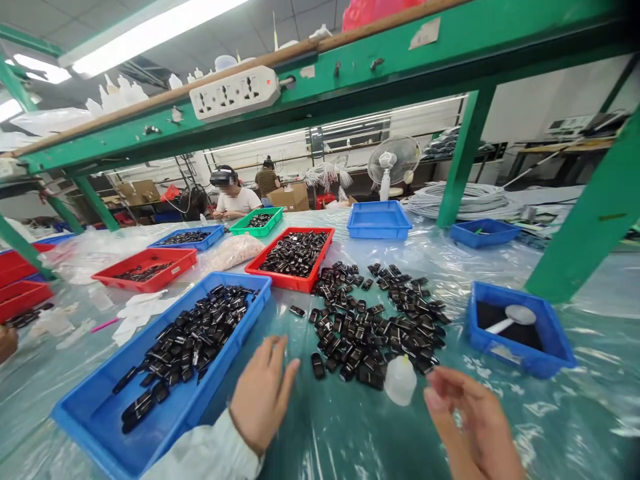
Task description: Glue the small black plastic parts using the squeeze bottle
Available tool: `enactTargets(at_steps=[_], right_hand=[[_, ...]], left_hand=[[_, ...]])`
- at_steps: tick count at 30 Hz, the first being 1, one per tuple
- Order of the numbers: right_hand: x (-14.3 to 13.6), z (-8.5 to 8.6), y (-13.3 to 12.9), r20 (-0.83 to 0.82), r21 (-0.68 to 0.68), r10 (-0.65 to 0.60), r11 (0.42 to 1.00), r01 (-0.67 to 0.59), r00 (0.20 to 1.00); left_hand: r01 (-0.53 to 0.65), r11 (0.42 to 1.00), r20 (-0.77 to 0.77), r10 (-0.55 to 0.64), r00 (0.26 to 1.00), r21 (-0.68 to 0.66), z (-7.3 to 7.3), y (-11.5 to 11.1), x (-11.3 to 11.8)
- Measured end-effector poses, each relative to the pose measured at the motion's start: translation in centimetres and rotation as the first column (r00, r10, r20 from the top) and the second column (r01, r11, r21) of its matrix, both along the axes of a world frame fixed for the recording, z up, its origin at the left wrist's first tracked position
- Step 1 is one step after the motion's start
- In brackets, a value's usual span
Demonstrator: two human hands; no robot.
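Note:
My left hand [263, 393] hovers over the table beside the large blue tray [200, 393], its fingers apart and nothing in them. To the right, my right hand [470, 413] has thumb and index finger curved toward each other near the pile's front right edge; whether something small lies between the fingertips is unclear. Between the hands, a loose pile of small black plastic parts [370, 333] lies on the green table covering. A small translucent white bottle [400, 381] with a yellowish tip stands at the pile's front edge, left of my right hand.
Behind the pile are a red tray [320, 263] of black parts and a blue tray [379, 230]. A blue bin [550, 347] with a white scoop [520, 315] sits right. A green shelf post [590, 207] rises there. Another person's hand [7, 341] shows far left.

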State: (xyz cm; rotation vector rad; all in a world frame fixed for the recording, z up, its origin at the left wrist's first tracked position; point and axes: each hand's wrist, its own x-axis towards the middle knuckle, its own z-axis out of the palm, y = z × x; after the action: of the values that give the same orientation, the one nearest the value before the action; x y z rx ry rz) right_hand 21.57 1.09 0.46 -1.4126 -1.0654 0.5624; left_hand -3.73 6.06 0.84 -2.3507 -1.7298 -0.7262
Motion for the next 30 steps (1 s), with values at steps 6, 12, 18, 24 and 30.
enactTargets(at_steps=[6, 12, 18, 24, 30], right_hand=[[0.1, -2.4, 2.1, 0.061, -0.203, 0.247, 0.952, -0.230, 0.967], [0.9, -2.7, 2.5, 0.069, -0.254, 0.384, 0.899, -0.356, 0.921], [-0.1, -1.4, 1.5, 0.004, -0.224, 0.286, 0.934, -0.278, 0.958], [0.3, -0.8, 1.1, -0.061, -0.265, 0.341, 0.901, -0.345, 0.938], [-0.1, -0.6, 0.3, -0.047, -0.270, 0.404, 0.875, -0.402, 0.913]], left_hand=[[0.095, 0.984, 0.218, -0.060, 0.974, -0.150, -2.6, 2.1, 3.8], [0.312, 0.916, 0.548, -0.131, 0.826, -0.252, -2.1, 1.4, 3.8], [0.465, 0.803, 0.798, 0.021, 0.602, -0.372, -1.7, 0.2, 3.2], [0.512, 0.772, 0.864, 0.093, 0.495, -0.376, -1.8, -1.1, 3.4], [0.384, 0.829, 0.755, 0.069, 0.652, -0.407, -1.7, -3.0, 3.8]])
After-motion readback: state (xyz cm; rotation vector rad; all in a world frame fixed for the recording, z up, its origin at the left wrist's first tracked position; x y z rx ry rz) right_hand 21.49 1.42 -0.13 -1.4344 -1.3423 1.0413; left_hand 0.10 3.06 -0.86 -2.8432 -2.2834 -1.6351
